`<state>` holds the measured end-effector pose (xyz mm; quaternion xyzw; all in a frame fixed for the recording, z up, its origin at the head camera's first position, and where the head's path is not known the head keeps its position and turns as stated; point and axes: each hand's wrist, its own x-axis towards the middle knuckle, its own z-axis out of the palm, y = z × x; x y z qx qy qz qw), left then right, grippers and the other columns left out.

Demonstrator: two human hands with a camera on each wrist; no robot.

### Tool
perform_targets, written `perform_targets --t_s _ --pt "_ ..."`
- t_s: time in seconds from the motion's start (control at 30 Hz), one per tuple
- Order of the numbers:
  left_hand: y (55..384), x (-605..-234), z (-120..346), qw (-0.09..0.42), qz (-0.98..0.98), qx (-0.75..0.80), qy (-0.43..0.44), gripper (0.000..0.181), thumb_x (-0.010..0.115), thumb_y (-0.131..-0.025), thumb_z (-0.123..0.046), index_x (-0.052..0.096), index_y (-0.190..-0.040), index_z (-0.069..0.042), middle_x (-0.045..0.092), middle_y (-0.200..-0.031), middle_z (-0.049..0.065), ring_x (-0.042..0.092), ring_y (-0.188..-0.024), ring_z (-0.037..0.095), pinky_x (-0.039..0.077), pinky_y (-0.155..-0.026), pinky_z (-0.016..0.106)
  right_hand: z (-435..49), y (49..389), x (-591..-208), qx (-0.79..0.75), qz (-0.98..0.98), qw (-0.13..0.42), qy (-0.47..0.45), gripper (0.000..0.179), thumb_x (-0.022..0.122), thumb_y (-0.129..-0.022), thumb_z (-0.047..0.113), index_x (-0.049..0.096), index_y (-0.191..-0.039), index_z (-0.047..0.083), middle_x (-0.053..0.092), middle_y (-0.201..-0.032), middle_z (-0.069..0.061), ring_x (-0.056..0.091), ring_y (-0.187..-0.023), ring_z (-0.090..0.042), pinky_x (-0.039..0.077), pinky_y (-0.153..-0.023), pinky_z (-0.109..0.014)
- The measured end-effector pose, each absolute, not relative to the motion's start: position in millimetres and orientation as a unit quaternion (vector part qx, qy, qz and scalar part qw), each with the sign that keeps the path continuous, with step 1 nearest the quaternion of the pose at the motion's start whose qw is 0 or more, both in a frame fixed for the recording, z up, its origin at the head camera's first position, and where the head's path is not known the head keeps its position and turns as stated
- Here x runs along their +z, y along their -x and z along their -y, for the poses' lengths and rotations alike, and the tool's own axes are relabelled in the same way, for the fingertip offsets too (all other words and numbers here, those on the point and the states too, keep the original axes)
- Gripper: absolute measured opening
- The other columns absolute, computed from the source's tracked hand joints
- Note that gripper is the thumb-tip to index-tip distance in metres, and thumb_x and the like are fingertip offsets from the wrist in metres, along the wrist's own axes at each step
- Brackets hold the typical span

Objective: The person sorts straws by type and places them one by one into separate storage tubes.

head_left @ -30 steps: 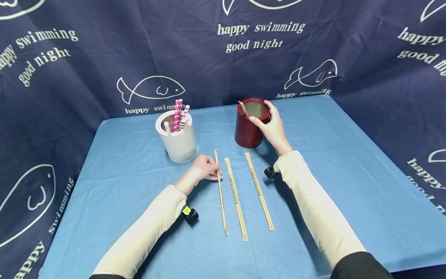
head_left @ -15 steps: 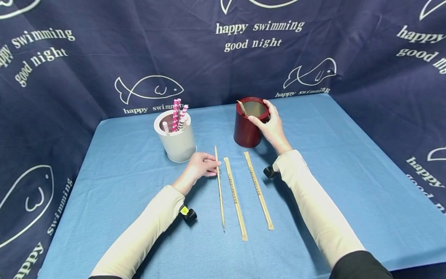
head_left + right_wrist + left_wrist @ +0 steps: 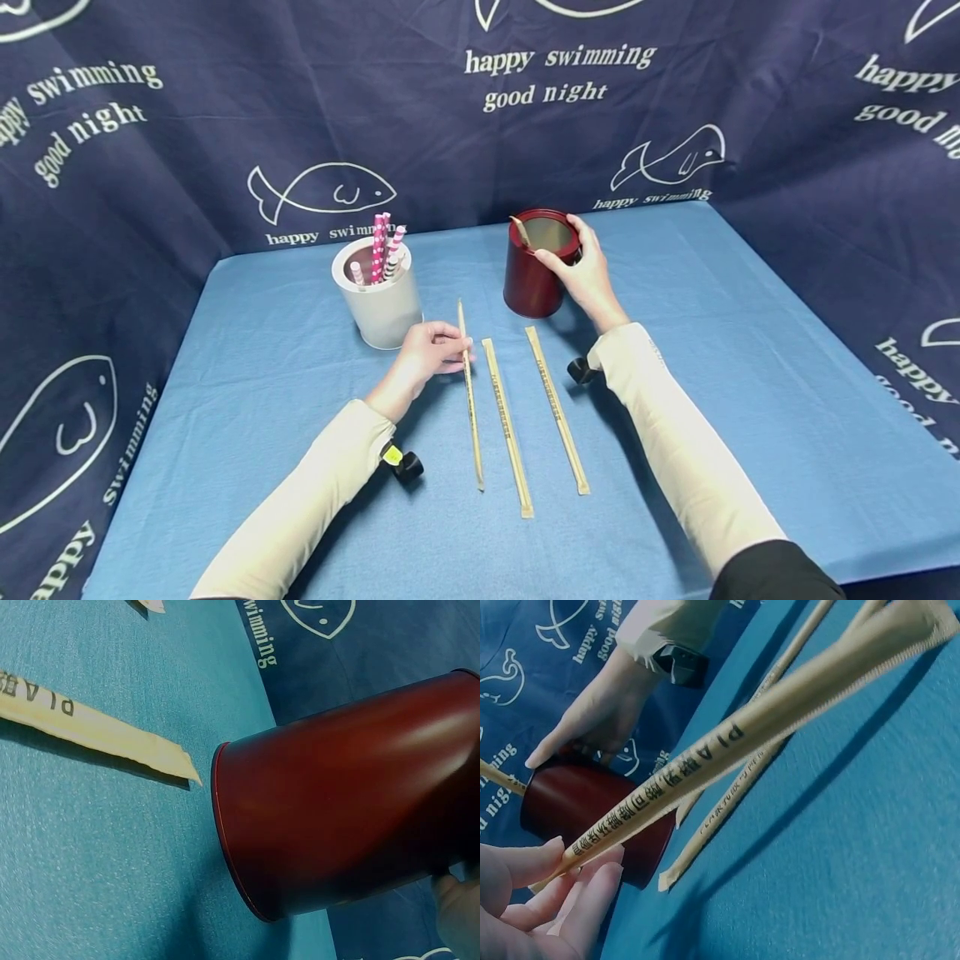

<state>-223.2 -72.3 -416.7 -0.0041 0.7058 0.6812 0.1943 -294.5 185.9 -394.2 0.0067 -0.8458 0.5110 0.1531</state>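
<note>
A paper-wrapped straw [image 3: 469, 400] with dark printing is pinched between thumb and fingers of my left hand [image 3: 433, 350]. In the left wrist view the wrapped straw [image 3: 705, 757] slants up off the blue cloth, casting a shadow below it. My right hand [image 3: 588, 275] grips the rim of a dark red can [image 3: 531, 283] at its right side. One wrapped straw [image 3: 521, 233] leans inside that can, its end above the rim. The can's smooth side [image 3: 345, 802] fills much of the right wrist view, with part of the right hand [image 3: 459, 907] at the edge.
Two more wrapped straws, a middle one [image 3: 508, 429] and a right one [image 3: 558, 408], lie side by side on the blue cloth [image 3: 750, 400]. A white can [image 3: 384, 312] at the back left holds several pink and striped straws [image 3: 381, 250]. A navy printed curtain [image 3: 450, 125] stands behind.
My left hand has lifted the wrapped straw off the cloth and moved it slightly away from me and to the left. The right hand stays on the red can.
</note>
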Motion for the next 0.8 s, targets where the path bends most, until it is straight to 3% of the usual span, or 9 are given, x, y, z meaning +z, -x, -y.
perform_targets --t_s 0.4,0.8 --pt "220 -410 73 0.184 -0.695 0.695 -0.01 0.009 0.058 -0.092 0.0 0.06 -0.098 0.006 0.075 -0.084 0.013 0.071 -0.068 0.009 0.059 -0.068 0.026 -185 293 -394 0.516 0.843 0.154 -0.005 0.078 0.073 -0.084 0.032 0.034 -0.149 0.015 0.037 -0.152 -0.009 0.041 -0.133 -0.025 0.035 -0.113 -0.042" --pt "215 -382 72 0.127 -0.7 0.702 -0.046 0.019 0.058 -0.093 -0.002 0.058 -0.106 0.013 0.072 -0.101 0.025 0.071 -0.073 0.006 0.059 -0.07 0.025 -185 293 -393 0.515 0.843 0.153 -0.007 0.078 0.073 -0.084 0.032 0.034 -0.149 0.015 0.038 -0.151 -0.01 0.042 -0.132 -0.026 0.036 -0.112 -0.043"
